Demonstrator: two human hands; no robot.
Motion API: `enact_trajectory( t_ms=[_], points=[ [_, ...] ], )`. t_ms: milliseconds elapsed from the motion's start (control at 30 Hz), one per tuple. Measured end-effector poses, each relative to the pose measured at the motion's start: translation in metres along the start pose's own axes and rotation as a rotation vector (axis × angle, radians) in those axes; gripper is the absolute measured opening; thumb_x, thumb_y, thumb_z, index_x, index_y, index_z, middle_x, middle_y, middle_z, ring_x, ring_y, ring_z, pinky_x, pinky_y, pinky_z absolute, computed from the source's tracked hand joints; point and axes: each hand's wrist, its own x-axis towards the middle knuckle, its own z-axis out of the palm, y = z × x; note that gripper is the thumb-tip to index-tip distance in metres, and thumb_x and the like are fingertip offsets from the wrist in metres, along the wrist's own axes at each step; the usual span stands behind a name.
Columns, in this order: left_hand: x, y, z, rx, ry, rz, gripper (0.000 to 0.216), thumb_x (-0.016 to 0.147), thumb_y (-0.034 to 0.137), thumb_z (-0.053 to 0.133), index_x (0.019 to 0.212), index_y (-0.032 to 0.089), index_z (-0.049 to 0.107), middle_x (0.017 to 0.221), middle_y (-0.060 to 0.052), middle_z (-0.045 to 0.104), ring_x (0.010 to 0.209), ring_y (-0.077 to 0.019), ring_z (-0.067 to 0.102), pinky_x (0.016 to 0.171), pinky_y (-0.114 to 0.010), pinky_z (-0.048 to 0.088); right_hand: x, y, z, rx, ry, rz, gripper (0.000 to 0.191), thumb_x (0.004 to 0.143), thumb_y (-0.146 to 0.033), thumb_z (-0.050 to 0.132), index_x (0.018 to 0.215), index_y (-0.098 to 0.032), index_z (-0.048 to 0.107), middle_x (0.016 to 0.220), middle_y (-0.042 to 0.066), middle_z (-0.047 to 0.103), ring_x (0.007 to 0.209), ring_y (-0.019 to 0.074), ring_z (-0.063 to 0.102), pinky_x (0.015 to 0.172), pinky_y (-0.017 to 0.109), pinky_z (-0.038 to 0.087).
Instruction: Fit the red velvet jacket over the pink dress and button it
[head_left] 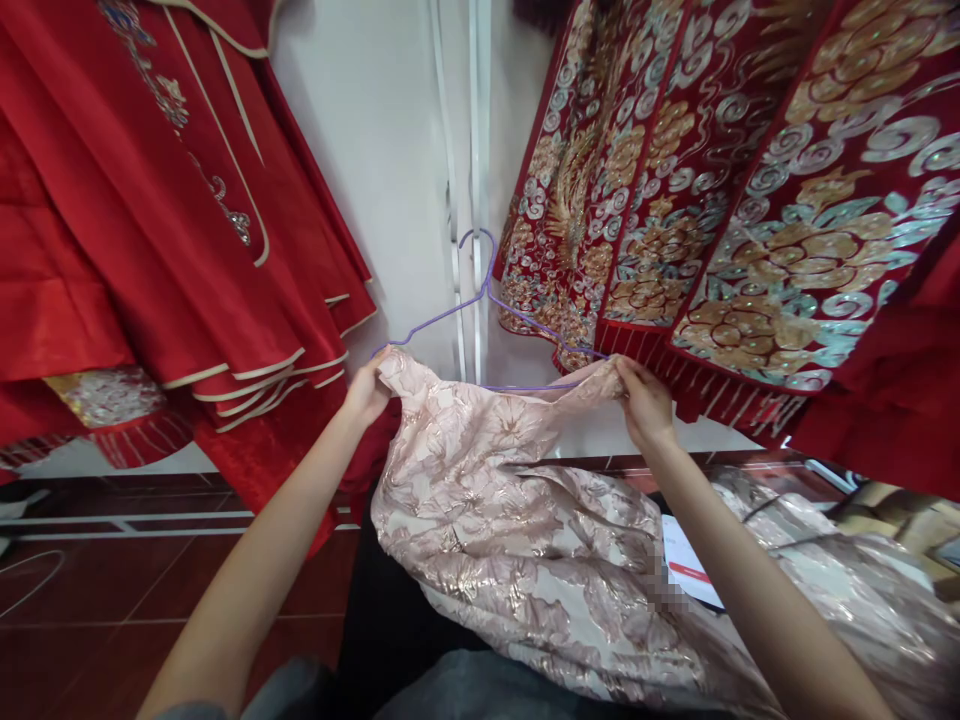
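Note:
A pale pink dress [517, 510] with a metallic floral pattern hangs from a purple hanger [491, 285] in front of me. My left hand [369, 392] grips the dress's left shoulder where it meets the hanger's end. At the other shoulder, my right hand [645, 402] is closed on the cloth near the hanger's right end. The hanger's hook is up against a white metal pole [476, 200]; whether it is hooked on there I cannot tell. A white tag with a red strip [686, 565] lies by the dress, beside my right forearm.
Red garments with cream piping [225, 250] hang at the left. Dark red embroidered, fringed garments [720, 220] hang at the right. More patterned pink fabric [847, 590] spreads at lower right. A white rack bar [150, 522] runs low above the red tiled floor [97, 640].

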Motion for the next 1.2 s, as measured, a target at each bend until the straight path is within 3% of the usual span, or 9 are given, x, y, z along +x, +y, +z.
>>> enact_trajectory(
  t_ms=[167, 267, 400, 533, 633, 733, 833, 1000, 1200],
  points=[
    [0.002, -0.008, 0.002, -0.03, -0.036, -0.069, 0.014, 0.08, 0.027, 0.065, 0.072, 0.016, 0.061, 0.066, 0.0, 0.061, 0.062, -0.0122, 0.057, 0.066, -0.025, 0.046, 0.009, -0.037, 0.034, -0.297, -0.207, -0.335, 0.024, 0.077, -0.042, 0.067, 0.09, -0.023, 0.073, 0.095, 0.003, 0.073, 0.092, 0.0206, 0.066, 0.088, 0.034, 0.049],
    [0.004, -0.009, 0.002, -0.035, -0.045, -0.097, 0.015, 0.08, 0.027, 0.066, 0.072, 0.015, 0.062, 0.066, 0.0, 0.062, 0.061, -0.0119, 0.057, 0.065, -0.024, 0.047, 0.012, -0.052, 0.047, -0.395, -0.298, -0.451, 0.021, 0.08, -0.04, 0.064, 0.088, -0.022, 0.072, 0.092, 0.004, 0.073, 0.089, 0.0211, 0.067, 0.086, 0.034, 0.049],
    [0.004, -0.002, -0.008, 0.02, -0.097, -0.103, 0.022, 0.079, 0.036, 0.068, 0.074, 0.015, 0.064, 0.071, -0.002, 0.065, 0.066, -0.0138, 0.06, 0.066, -0.025, 0.049, 0.011, -0.057, 0.05, -0.523, -0.371, -0.492, 0.023, 0.082, -0.04, 0.061, 0.094, -0.022, 0.069, 0.094, 0.004, 0.072, 0.089, 0.0214, 0.066, 0.082, 0.034, 0.049],
    [-0.001, 0.008, -0.044, 0.158, -0.127, -0.08, 0.032, 0.076, 0.044, 0.07, 0.082, 0.013, 0.068, 0.082, -0.008, 0.07, 0.074, -0.0166, 0.064, 0.072, -0.028, 0.051, 0.011, -0.054, 0.051, -0.654, -0.38, -0.536, 0.025, 0.08, -0.039, 0.063, 0.098, -0.022, 0.067, 0.098, 0.006, 0.071, 0.089, 0.0232, 0.065, 0.082, 0.036, 0.048],
    [-0.003, 0.016, -0.075, 0.347, -0.086, -0.099, 0.031, 0.068, 0.037, 0.079, 0.086, 0.014, 0.07, 0.088, -0.009, 0.071, 0.078, -0.0164, 0.064, 0.074, -0.026, 0.051, 0.016, -0.05, 0.052, -0.675, -0.386, -0.529, 0.024, 0.081, -0.041, 0.062, 0.094, -0.022, 0.067, 0.092, 0.005, 0.072, 0.083, 0.0225, 0.065, 0.077, 0.035, 0.048],
    [0.002, 0.022, -0.091, 0.575, -0.013, -0.105, 0.032, 0.057, 0.03, 0.085, 0.08, 0.014, 0.071, 0.087, -0.009, 0.071, 0.076, -0.0165, 0.065, 0.07, -0.024, 0.051, 0.021, -0.045, 0.052, -0.676, -0.378, -0.53, 0.023, 0.081, -0.041, 0.062, 0.092, -0.022, 0.067, 0.089, 0.004, 0.072, 0.08, 0.0216, 0.065, 0.074, 0.033, 0.048],
    [0.014, 0.024, -0.088, 0.713, 0.019, -0.043, 0.027, 0.052, 0.026, 0.086, 0.072, 0.013, 0.071, 0.076, -0.008, 0.071, 0.065, -0.0151, 0.063, 0.062, -0.023, 0.048, 0.025, -0.042, 0.051, -0.684, -0.368, -0.537, 0.024, 0.081, -0.042, 0.062, 0.092, -0.022, 0.067, 0.089, 0.004, 0.072, 0.078, 0.0214, 0.065, 0.073, 0.033, 0.048],
    [0.029, 0.028, -0.073, 0.664, 0.033, 0.048, 0.024, 0.053, 0.02, 0.084, 0.074, 0.016, 0.072, 0.075, -0.007, 0.071, 0.067, -0.017, 0.064, 0.066, -0.026, 0.049, 0.025, -0.041, 0.051, -0.667, -0.378, -0.538, 0.025, 0.081, -0.043, 0.061, 0.094, -0.022, 0.067, 0.091, 0.004, 0.072, 0.08, 0.0214, 0.065, 0.074, 0.032, 0.048],
    [0.022, 0.031, -0.08, 0.662, 0.016, -0.019, 0.025, 0.053, 0.022, 0.084, 0.072, 0.015, 0.07, 0.073, -0.008, 0.07, 0.074, -0.0206, 0.065, 0.071, -0.029, 0.051, 0.022, -0.041, 0.052, -0.662, -0.359, -0.555, 0.024, 0.081, -0.042, 0.062, 0.092, -0.022, 0.067, 0.09, 0.004, 0.072, 0.081, 0.0218, 0.065, 0.075, 0.033, 0.048]
  ],
)
